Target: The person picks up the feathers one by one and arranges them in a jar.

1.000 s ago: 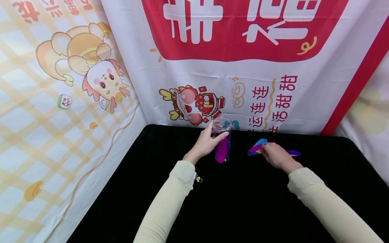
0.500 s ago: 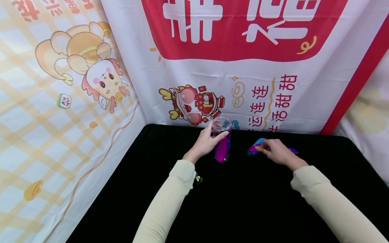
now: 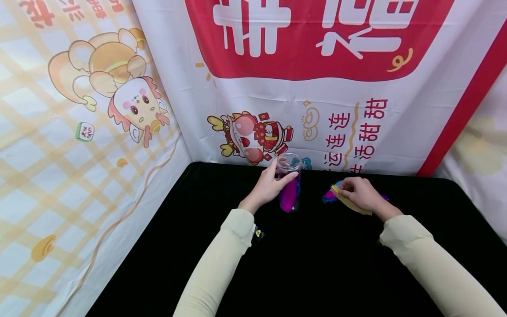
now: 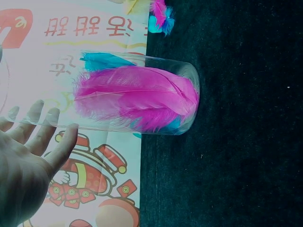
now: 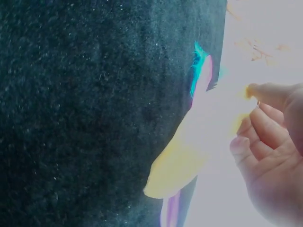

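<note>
My left hand (image 3: 266, 187) grips a clear, lidless jar (image 3: 296, 166) upright near the table's back edge. Magenta feathers (image 4: 135, 92) and some blue ones show through its wall in the left wrist view. To the right, my right hand (image 3: 362, 192) pinches a yellow feather (image 3: 353, 206) by one end, with its broad body slanting down toward me. In the right wrist view that yellow feather (image 5: 173, 168) is partly washed out by glare. Behind the right hand lie blue and magenta feathers (image 3: 328, 197), partly covered by it. A purple feather tip (image 3: 384, 197) shows beyond the wrist.
A black cloth-covered table (image 3: 309, 268) spreads in front of me. Just behind its back edge hangs a white and red printed curtain (image 3: 245, 97), close to the jar. Another printed curtain (image 3: 51, 185) runs along the left side.
My right hand has drawn the yellow feather out from among the feathers and raised it slightly, so its length now shows. The left hand and jar have stayed in place.
</note>
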A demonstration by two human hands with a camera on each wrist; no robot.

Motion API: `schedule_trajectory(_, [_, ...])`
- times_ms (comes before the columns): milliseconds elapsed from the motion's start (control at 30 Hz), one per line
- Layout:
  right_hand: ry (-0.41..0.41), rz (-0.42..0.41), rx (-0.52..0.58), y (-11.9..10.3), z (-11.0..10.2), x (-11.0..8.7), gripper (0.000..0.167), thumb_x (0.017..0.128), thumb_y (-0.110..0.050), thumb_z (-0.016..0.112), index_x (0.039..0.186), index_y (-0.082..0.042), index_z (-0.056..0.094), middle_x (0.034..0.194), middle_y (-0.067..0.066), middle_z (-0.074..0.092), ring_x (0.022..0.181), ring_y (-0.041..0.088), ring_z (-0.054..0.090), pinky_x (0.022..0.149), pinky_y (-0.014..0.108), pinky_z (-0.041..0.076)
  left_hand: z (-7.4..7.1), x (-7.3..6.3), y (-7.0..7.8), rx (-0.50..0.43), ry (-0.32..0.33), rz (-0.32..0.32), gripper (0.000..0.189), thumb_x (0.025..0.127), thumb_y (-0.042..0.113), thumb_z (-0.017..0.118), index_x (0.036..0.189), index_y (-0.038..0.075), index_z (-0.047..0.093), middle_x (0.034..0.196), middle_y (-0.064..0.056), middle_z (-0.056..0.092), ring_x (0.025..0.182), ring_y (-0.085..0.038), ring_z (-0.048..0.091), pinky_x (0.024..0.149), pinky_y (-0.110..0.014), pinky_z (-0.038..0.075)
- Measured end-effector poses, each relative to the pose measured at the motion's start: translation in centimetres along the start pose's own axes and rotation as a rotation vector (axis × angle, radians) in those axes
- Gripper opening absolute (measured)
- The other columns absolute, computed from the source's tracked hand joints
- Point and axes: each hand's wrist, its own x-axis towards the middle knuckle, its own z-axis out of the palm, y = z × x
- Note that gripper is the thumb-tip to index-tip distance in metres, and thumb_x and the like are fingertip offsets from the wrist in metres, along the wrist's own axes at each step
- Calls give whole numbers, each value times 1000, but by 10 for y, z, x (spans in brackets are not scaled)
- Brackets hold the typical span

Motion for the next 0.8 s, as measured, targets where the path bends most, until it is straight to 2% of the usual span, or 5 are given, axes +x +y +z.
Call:
schedule_trajectory(100, [-3, 53, 43, 3, -1, -1, 9, 97, -13, 70, 99, -5, 74, 92, 6, 75, 86, 20, 68, 76, 41, 55, 0, 0, 0, 0, -2, -3, 66, 97, 52, 66, 152, 24, 41, 132, 2, 62, 119, -13, 60, 104, -38, 49])
schedule_trajectory(233, [-2, 117, 87, 5, -4, -2, 12, 98, -16, 71, 100, -5, 75, 91, 6, 75, 84, 17, 67, 74, 34, 54, 0, 0, 1, 1, -3, -9, 67, 97, 53, 66, 152, 25, 41, 132, 3, 62, 119, -12, 59, 104, -38, 48])
schedule_trajectory(433, [27, 178, 183, -1, -9, -5, 17, 97, -13, 71, 104, 1, 74, 95, 13, 76, 85, 19, 68, 69, 29, 54, 0, 0, 2, -4, -1, 4, 66, 98, 52, 66, 152, 24, 40, 133, 3, 61, 121, -11, 59, 106, -39, 47])
schedule_trajectory(800, [62, 236, 291, -8, -14, -10, 25, 97, -16, 72, 110, 5, 72, 97, 15, 76, 77, 16, 67, 65, 37, 58, 1, 1, 1, 0, 3, 6, 67, 98, 51, 66, 153, 24, 40, 133, 2, 61, 121, -13, 59, 106, -40, 47])
